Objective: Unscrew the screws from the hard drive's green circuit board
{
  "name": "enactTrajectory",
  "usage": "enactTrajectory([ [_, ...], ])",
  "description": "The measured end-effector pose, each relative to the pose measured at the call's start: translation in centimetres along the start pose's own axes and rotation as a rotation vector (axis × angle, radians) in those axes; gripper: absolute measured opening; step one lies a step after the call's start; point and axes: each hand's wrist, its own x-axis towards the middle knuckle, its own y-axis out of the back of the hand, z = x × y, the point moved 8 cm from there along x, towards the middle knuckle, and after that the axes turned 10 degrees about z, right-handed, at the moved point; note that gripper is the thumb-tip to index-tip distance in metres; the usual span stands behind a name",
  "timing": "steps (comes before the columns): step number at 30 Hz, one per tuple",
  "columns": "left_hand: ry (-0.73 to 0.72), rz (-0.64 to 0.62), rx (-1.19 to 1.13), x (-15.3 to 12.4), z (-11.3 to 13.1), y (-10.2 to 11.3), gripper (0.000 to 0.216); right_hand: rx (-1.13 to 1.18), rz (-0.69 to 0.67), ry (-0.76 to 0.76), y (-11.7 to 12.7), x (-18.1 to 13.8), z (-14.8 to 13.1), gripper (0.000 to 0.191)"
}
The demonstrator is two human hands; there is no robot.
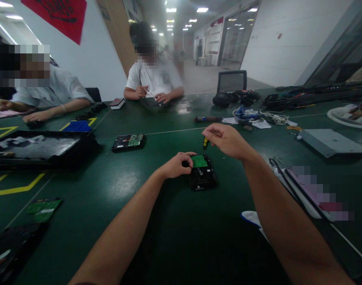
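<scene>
A black hard drive [203, 179] lies on the green table with its green circuit board [200, 161] facing up. My left hand [178, 164] grips the drive's left edge, thumb and fingers around it near the board. Above the far end of the drive, my right hand [222, 139] pinches a small yellow-and-black screwdriver [205, 143]. The screwdriver points down, its thin shaft reaching toward the board; whether the tip touches a screw is too small to tell. A few tiny screws [224, 158] lie just right of the drive.
Another hard drive [128, 142] lies farther left, beyond a black tray [44, 148]. A loose circuit board [44, 209] is at near left. On the right are a grey metal box [332, 143] and cables [249, 114]. Two people sit across the table, one holding a tool [150, 94].
</scene>
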Motion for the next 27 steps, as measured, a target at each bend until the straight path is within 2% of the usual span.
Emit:
enactTrajectory([
  [4,-0.005,0.006,-0.007,0.01,-0.15,-0.04,0.011,-0.033,0.038,-0.019,0.38,-0.04,-0.07,0.03],
  [12,-0.007,0.009,-0.008,0.05,-0.29,-0.08,0.011,0.066,-0.046,-0.028,-0.54,-0.36,-0.54,0.028],
  [21,0.004,-0.001,0.009,0.04,-0.08,-0.07,0.012,-0.01,0.015,-0.045,0.16,-0.1,0.13,0.027],
  [27,0.012,-0.004,0.003,0.02,-0.1,-0.06,0.013,0.068,-0.041,-0.059,-0.4,-0.32,-0.17,0.032],
])
